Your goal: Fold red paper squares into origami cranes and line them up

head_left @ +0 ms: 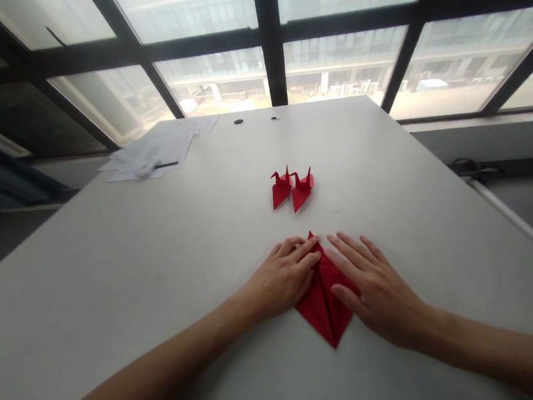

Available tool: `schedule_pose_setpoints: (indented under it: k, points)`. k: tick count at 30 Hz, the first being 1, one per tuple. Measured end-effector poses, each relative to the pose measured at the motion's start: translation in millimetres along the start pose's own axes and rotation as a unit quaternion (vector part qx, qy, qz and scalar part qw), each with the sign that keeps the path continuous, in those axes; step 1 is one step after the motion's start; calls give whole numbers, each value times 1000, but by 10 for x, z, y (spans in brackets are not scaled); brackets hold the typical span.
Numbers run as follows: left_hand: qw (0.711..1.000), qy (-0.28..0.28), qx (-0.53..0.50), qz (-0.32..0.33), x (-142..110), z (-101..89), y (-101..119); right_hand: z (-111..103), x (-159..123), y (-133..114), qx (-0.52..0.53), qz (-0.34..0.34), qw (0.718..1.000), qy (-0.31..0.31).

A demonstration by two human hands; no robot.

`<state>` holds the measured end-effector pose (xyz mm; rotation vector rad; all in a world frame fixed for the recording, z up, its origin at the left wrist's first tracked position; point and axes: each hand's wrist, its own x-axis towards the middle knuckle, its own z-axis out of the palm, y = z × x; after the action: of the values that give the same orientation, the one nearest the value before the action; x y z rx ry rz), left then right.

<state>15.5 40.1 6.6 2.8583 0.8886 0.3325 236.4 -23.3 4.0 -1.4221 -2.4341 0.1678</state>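
A folded piece of red paper [325, 310] lies flat on the white table [115, 288], its point toward me. My left hand [283, 278] rests on its left half, fingers stretched out and pressing down. My right hand [372, 287] lies flat on its right half, fingers spread. The fingertips of both hands nearly meet at the paper's centre crease. Two finished red paper cranes [292, 187] stand side by side a little farther out on the table, apart from my hands.
A loose pile of white sheets [150, 153] with a dark pen lies at the far left corner. Two small round holes [256, 120] sit near the far edge. Large windows with dark frames rise behind the table.
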Motion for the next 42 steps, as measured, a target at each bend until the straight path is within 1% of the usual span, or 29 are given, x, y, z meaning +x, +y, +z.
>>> schedule_pose_setpoints:
  k: [2, 5, 8, 11, 14, 17, 21, 26, 28, 33, 35, 38, 42]
  points:
    - [1000, -1, -1, -1, 0, -2, 2, 26, 124, 74, -9, 15, 1000, -3]
    - [1000, -1, -4, -4, -3, 6, -3, 53, 267, 145, -17, 0, 1000, -19]
    - [1000, 8, -7, -2, -7, 18, -4, 25, 336, 176, -28, -14, 999, -21]
    - [1000, 17, -10, -2, -8, 22, 0, -41, 343, 191, -34, -31, 999, -18]
    - [1000, 22, -6, -5, -4, 15, 6, -104, 278, 194, -38, -53, 998, -20]
    - [1000, 19, 2, -3, 0, 5, 11, -142, 149, 174, -50, -58, 997, -20]
    - [1000, 29, 7, 5, 0, 6, 11, -161, -6, 112, -72, -73, 995, -2]
    - [999, 34, 14, 7, -3, 21, 2, -187, -76, 62, -98, -98, 990, 7]
    - [999, 31, 16, 8, -2, 19, 0, -195, -107, 73, -100, -94, 991, 5]
    - [999, 30, 18, 10, -3, 20, -1, -145, -216, 69, -73, -47, 996, 24]
    - [999, 35, 14, 12, -6, 32, -1, -94, -239, 12, -50, -58, 997, 16]
    - [999, 40, -6, 2, -6, 50, -16, -12, -237, -103, -13, -84, 996, -18]
    - [993, 56, -96, -28, 11, 37, -86, 40, -218, -175, -3, -86, 995, -41]
